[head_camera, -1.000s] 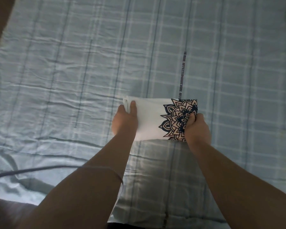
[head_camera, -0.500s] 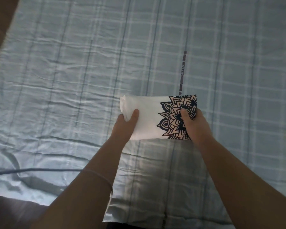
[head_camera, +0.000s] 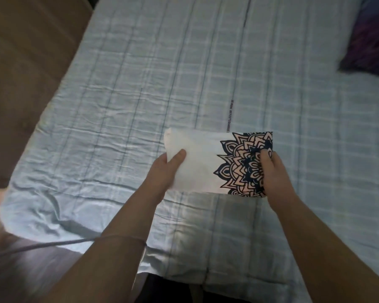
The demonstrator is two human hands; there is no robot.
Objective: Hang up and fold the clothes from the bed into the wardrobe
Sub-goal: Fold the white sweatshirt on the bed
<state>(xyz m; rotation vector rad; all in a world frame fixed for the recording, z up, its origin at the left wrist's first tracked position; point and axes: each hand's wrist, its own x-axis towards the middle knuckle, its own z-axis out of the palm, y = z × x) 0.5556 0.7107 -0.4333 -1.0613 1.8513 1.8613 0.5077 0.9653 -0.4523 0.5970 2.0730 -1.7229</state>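
Head view: one folded white garment [head_camera: 197,162], rectangular, with a dark mandala print at its right end, is held above the pale-blue checked bedsheet [head_camera: 140,95]. Left hand [head_camera: 164,171] and right hand [head_camera: 271,171] each pinch one end, thumbs on top. One purple pillow [head_camera: 372,40] lies far right.

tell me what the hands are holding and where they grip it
Both hold the folded white shirt: left hand at its plain end, right hand at its mandala-print end.
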